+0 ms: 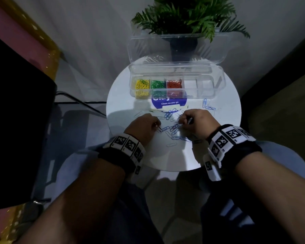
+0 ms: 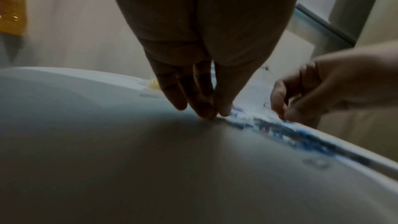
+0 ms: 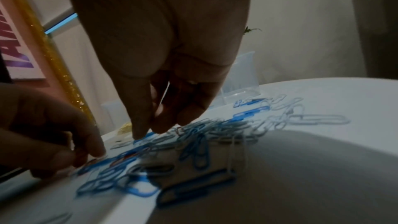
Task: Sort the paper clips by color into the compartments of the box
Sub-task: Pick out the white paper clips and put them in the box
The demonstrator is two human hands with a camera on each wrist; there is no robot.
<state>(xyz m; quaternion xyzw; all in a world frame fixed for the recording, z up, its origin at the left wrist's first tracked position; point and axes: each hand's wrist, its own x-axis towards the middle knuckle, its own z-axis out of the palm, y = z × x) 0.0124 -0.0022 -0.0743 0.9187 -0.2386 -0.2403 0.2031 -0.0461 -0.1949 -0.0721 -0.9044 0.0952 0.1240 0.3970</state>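
Note:
A clear compartment box stands at the back of the round white table. It holds yellow clips, green clips and red clips; its two right compartments look bare. Blue clips and white clips lie scattered in front. My left hand pinches a reddish clip against the table at the pile's left edge. My right hand is curled at the pile's right side, fingertips pinching blue clips, thin wires showing between its fingers.
The box's open lid stands upright behind it, with a potted plant at the table's back. A blue round sticker lies mid-table. A few blue clips sit apart to the right. A black chair is at my left.

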